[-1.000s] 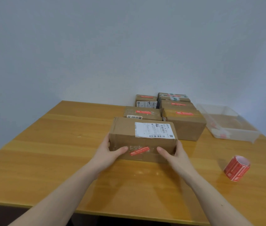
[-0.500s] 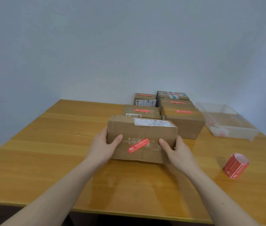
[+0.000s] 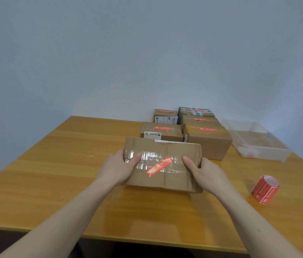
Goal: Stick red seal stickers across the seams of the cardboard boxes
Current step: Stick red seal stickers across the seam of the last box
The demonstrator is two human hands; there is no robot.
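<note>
While both hands grip its ends, the cardboard box sits mid-surface, tilted, a red seal sticker across its taped seam. Left hand and right hand curl their fingers around it. A sticker roll lies near the surface's right edge.

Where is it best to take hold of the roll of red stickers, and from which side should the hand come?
Grip the roll of red stickers round its curved outer wall, the right hand coming from above. It lies tilted on the table to the right of the held box, nearest that hand, with bare table around it. Its open end faces up and away.
</note>
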